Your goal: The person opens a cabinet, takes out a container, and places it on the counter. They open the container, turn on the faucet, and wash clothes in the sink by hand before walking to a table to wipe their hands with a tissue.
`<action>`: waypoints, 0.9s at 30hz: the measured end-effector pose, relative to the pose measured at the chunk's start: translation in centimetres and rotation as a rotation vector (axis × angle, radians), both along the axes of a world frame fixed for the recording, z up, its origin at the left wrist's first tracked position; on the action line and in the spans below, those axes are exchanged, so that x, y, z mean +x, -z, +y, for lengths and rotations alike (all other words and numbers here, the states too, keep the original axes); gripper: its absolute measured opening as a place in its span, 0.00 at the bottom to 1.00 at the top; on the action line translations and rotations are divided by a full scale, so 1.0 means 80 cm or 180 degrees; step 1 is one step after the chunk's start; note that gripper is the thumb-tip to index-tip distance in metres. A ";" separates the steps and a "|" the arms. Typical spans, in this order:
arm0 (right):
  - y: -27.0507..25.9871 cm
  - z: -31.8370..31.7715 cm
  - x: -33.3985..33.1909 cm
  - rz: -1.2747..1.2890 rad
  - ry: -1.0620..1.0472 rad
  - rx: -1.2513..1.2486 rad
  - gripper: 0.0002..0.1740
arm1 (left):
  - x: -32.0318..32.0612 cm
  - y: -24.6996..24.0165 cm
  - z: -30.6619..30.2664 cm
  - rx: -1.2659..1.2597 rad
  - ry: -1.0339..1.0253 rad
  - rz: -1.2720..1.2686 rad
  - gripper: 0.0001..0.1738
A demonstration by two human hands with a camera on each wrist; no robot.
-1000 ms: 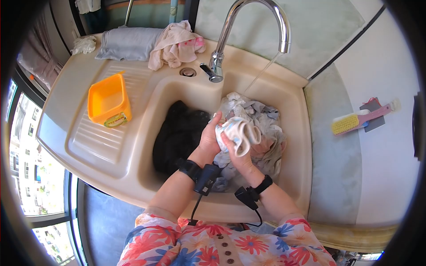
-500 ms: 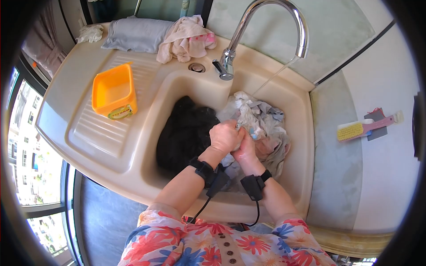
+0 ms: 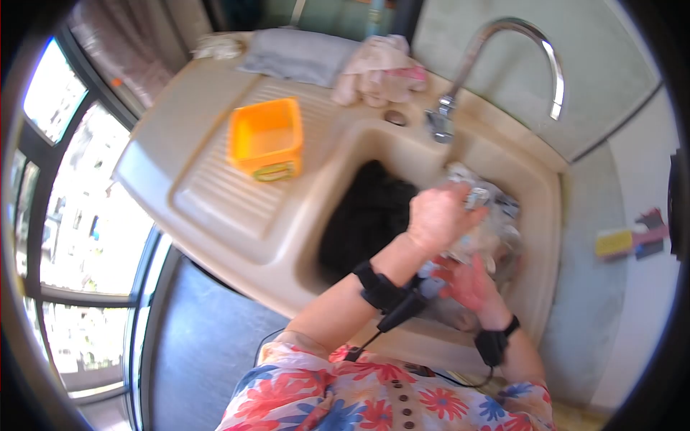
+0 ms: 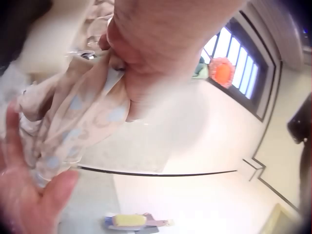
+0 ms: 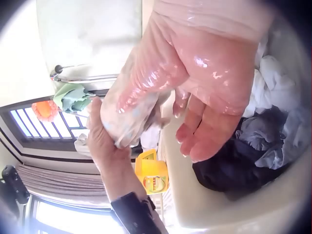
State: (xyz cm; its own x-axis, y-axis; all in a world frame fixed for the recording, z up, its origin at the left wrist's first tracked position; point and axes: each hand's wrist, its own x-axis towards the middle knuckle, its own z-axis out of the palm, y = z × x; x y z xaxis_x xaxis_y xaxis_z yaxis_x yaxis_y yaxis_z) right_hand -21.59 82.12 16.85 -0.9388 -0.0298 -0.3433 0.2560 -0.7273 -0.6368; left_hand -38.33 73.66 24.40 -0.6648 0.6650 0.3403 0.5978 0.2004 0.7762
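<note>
A wet cloth (image 4: 80, 112), pale with light blue spots, hangs in folds from my left hand (image 3: 440, 217), whose fingers grip it over the right basin. My right hand (image 5: 195, 78) is wet and shining, its fingers loosely extended and its palm turned up close beside the cloth. In the left wrist view, the right thumb and fingers lie along the cloth's lower end. Below the hands, a heap of pale wet laundry (image 3: 503, 205) fills the right basin. Black clothing (image 3: 370, 215) lies in the left basin.
A yellow tub (image 3: 266, 140) stands on the ribbed drainboard (image 3: 215, 197) at left. A grey folded cloth (image 3: 298, 56) and a pinkish towel (image 3: 381, 72) lie along the back edge. The chrome tap (image 3: 503, 32) arches over the right basin. A yellow-bristled brush (image 3: 613, 243) hangs on the wall.
Both hands were on the cloth, clenched together half a second ago. Now they are apart: the right hand has loosened its hold while the left keeps the cloth. The head view has shifted.
</note>
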 end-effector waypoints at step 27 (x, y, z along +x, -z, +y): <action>-0.013 0.000 0.055 -0.1767 0.0530 0.0906 0.12 | -0.478 0.032 -0.562 0.2903 -0.3601 -0.1007 0.26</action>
State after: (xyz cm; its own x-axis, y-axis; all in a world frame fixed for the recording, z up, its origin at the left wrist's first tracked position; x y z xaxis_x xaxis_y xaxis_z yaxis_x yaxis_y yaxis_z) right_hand -17.22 82.09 17.91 -0.6034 0.2648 -0.7522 0.5011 -0.6079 -0.6159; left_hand -76.59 28.67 21.83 -0.7949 -0.5998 0.0916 0.2474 -0.1825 0.9516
